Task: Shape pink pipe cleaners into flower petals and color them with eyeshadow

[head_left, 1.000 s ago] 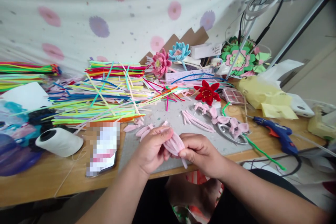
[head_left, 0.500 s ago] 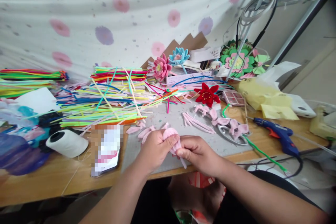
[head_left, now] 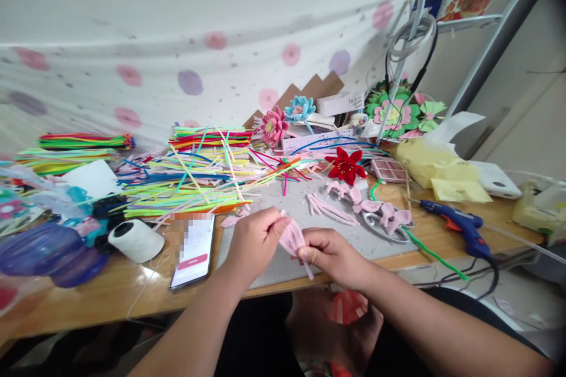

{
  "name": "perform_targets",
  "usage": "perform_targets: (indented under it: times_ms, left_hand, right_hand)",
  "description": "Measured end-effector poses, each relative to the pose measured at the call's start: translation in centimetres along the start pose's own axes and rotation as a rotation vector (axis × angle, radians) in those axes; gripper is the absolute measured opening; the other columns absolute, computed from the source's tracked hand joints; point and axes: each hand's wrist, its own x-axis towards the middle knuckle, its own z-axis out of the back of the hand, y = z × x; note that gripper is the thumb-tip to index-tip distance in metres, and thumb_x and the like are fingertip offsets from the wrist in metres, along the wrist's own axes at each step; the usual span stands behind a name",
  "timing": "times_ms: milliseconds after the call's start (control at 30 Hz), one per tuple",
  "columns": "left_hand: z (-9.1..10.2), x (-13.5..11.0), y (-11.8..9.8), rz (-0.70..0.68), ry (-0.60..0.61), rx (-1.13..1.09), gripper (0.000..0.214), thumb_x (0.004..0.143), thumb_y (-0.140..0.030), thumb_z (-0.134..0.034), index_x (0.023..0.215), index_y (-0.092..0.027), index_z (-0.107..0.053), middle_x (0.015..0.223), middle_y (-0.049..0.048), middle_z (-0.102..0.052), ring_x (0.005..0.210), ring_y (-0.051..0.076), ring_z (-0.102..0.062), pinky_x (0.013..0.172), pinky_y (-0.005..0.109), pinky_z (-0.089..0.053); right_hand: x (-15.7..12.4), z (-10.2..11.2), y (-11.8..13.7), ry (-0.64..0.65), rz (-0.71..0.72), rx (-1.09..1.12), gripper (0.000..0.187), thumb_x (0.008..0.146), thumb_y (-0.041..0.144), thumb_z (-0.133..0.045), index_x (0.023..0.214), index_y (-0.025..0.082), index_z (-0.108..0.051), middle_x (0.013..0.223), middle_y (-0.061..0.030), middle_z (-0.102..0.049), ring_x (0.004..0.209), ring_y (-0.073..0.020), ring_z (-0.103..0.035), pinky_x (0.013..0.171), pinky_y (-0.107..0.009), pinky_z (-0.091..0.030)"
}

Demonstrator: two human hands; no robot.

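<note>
A pale pink petal of bent pipe cleaners [head_left: 292, 238] is held between both hands over the front of the grey mat [head_left: 269, 274]. My left hand [head_left: 256, 241] pinches its upper end, thumb on top. At the lower end, where the strands gather, my right hand [head_left: 325, 252] grips it; a short stem sticks out below. Loose pink pipe cleaners [head_left: 331, 210] lie on the mat beyond my right hand. Farther right, several shaped pink petals [head_left: 374, 206] rest by a pair of grey-handled scissors [head_left: 387, 230]. Another pink petal [head_left: 230, 221] lies partly behind my left hand.
Bundles of coloured pipe cleaners [head_left: 190, 177] cover the back left. A phone [head_left: 192, 253] and a white thread spool [head_left: 136, 240] lie left. A red flower [head_left: 346, 166] stands behind the mat. A blue glue gun [head_left: 460, 224] with its cable lies right.
My left hand has shifted slightly left and up along the pink petal, so more of its length shows between the hands. The whole view has also shifted a little.
</note>
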Motion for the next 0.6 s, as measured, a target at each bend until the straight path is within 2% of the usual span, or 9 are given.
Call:
perform_targets:
  times_ms: [67,133,200,267,367,500,600]
  left_hand:
    - [0.0,-0.3,-0.4,0.015,-0.030,-0.095,0.025,0.075,-0.038,-0.063,0.060,-0.019,-0.056,0.053,-0.0044,-0.046,0.053,0.011,-0.040,0.053,0.022,-0.029]
    - [-0.4,-0.8,-0.7,0.110,-0.014,-0.353,0.023,0.078,-0.041,-0.059,0.078,-0.019,-0.061,0.067,-0.0013,-0.057,0.063,0.014,-0.050,0.059,0.023,-0.037]
    - [-1.0,-1.6,-1.4,0.199,0.057,-0.615,0.026,0.080,-0.042,-0.056,0.089,-0.018,-0.063,0.080,0.0024,-0.063,0.074,0.017,-0.056,0.069,0.027,-0.043]
    - [-1.8,-2.5,-2.2,0.211,0.165,-0.738,0.025,0.079,-0.038,-0.060,0.092,-0.017,-0.066,0.088,0.0049,-0.066,0.084,0.019,-0.057,0.079,0.031,-0.043]
    - [-2.8,-3.9,-3.4,0.123,0.228,-0.692,0.028,0.075,-0.029,-0.066,0.101,-0.019,-0.067,0.103,0.0064,-0.066,0.098,0.022,-0.056,0.090,0.032,-0.040]
    - [-3.8,-5.1,-4.3,0.043,0.106,-0.571,0.026,0.077,-0.028,-0.065,0.101,-0.020,-0.069,0.108,0.0065,-0.065,0.104,0.024,-0.055,0.094,0.033,-0.038]
    - [-4.7,-5.9,-4.6,0.053,0.057,-0.613,0.025,0.075,-0.029,-0.066,0.098,-0.019,-0.070,0.108,0.0074,-0.066,0.105,0.025,-0.055,0.095,0.036,-0.038]
  right_hand:
    - [-0.2,-0.1,0.2,-0.006,0.015,0.033,0.039,0.086,0.048,-0.049,0.068,0.014,-0.058,0.066,-0.0001,-0.050,0.062,-0.0108,-0.047,0.058,-0.022,-0.037]
    - [-0.5,-0.2,0.4,-0.059,0.059,0.014,0.036,0.087,0.046,-0.050,0.071,0.014,-0.060,0.069,-0.0013,-0.052,0.066,-0.0121,-0.048,0.063,-0.024,-0.039]
    - [-0.7,-0.2,0.7,-0.138,0.122,-0.029,0.034,0.086,0.045,-0.052,0.072,0.016,-0.062,0.071,-0.0025,-0.054,0.070,-0.0136,-0.050,0.067,-0.026,-0.040]
    - [-1.0,-0.2,1.1,-0.221,0.179,-0.039,0.032,0.084,0.045,-0.055,0.072,0.017,-0.065,0.073,-0.0031,-0.057,0.072,-0.0151,-0.052,0.071,-0.028,-0.041]
    - [-1.4,-0.2,1.9,-0.335,0.209,0.029,0.028,0.079,0.045,-0.061,0.073,0.019,-0.067,0.074,-0.0029,-0.059,0.075,-0.0162,-0.054,0.074,-0.030,-0.043]
    - [-2.4,-0.2,3.0,-0.360,0.177,0.110,0.031,0.075,0.048,-0.064,0.068,0.018,-0.066,0.071,-0.0017,-0.059,0.072,-0.0148,-0.054,0.071,-0.028,-0.043]
    - [-3.6,-0.1,3.7,-0.343,0.174,0.017,0.037,0.078,0.050,-0.060,0.063,0.016,-0.063,0.065,-0.0006,-0.055,0.066,-0.0128,-0.051,0.065,-0.026,-0.042]
